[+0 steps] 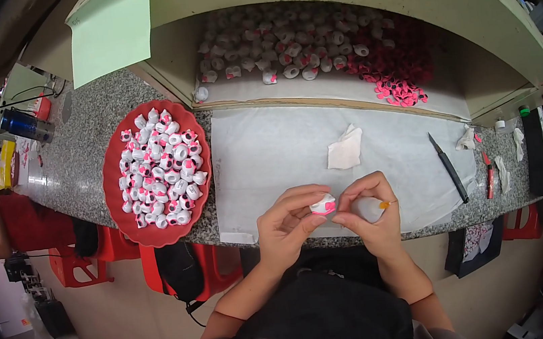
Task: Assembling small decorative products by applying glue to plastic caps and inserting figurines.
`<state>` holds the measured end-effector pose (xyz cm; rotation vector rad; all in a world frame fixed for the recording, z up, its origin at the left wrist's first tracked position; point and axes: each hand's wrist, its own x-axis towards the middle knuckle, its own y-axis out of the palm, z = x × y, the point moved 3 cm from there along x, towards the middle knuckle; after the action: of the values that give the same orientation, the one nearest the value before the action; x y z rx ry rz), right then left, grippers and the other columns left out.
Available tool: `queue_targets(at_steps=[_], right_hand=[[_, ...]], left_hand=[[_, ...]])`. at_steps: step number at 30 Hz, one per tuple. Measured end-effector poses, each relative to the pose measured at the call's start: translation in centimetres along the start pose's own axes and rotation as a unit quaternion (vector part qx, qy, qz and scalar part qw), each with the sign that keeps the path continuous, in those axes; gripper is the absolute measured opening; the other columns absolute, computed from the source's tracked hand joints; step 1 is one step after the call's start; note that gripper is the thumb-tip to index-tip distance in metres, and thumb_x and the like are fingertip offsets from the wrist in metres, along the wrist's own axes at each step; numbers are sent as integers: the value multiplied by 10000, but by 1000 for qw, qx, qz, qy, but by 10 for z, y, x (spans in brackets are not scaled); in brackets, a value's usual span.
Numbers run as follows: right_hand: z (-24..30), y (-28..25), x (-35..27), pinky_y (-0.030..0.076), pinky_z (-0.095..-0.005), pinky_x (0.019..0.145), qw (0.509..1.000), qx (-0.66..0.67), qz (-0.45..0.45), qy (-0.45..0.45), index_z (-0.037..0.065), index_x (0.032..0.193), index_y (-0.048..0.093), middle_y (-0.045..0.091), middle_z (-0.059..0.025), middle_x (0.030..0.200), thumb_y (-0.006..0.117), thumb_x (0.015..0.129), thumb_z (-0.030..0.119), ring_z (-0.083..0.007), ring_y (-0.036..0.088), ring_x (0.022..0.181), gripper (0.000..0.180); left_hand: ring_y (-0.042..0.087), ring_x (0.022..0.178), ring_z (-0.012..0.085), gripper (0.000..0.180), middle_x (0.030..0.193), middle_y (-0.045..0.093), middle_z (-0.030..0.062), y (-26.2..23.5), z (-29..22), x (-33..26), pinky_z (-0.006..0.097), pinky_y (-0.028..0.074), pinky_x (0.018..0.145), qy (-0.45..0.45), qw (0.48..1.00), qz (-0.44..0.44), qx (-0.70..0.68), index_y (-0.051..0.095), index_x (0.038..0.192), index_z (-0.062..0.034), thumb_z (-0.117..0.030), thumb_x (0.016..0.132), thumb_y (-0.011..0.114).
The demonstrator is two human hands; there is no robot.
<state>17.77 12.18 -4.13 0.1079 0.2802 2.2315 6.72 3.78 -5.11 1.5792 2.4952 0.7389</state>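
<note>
Between the thumb and fingers of my left hand [283,229] is a small white toy head with pink parts [322,204]. My right hand [383,227] curls around a small translucent bottle [369,210] with an orange-yellow tip [384,205] pointing right. The right thumb and fingertip come up against the toy head's right side; whether they pinch it is hard to make out. Both hands are over the near edge of a white sheet [269,149]. Just beyond them lies a crumpled white cloth [345,149].
At left, a red scalloped tray [112,179] holds many similar heads. White heads [287,52] and loose pink pieces [401,91] fill the shelf ahead. A black craft knife [447,168] and a red pen-like tool [490,180] lie at right. Another person [34,222] sits far left.
</note>
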Motion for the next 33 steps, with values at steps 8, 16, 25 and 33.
queue_targets(at_steps=[8,16,25,33], right_hand=[[2,0,1,402,-200,604,994,23,106,-23,-1,892,575,567,-45,762,648,648,-55,-78,505,668,260],[0,3,-1,408,-232,603,995,35,89,5,-7,792,551,558,-93,731,669,611,-60,-135,519,683,222],[-8,1,-2,427,-219,598,995,65,81,10,-10,866,554,565,-80,773,651,648,-47,-111,526,690,242],[-8,0,-3,416,-189,599,995,44,74,46,-10,906,562,565,-36,802,602,674,-66,-64,514,693,242]], left_hand=[[512,974,282,208,966,553,185,2,5,0,362,434,814,-28,999,17,-43,545,923,2,-20,723,599],[481,1018,274,199,1014,523,183,-3,11,-1,349,414,857,20,993,72,-87,548,928,37,67,732,542],[479,1023,252,230,1050,510,184,-5,10,-5,331,389,863,-30,997,62,-19,525,991,43,42,760,523],[483,1006,210,253,1067,507,167,2,9,-11,308,387,851,-2,1000,8,21,487,1038,48,42,785,488]])
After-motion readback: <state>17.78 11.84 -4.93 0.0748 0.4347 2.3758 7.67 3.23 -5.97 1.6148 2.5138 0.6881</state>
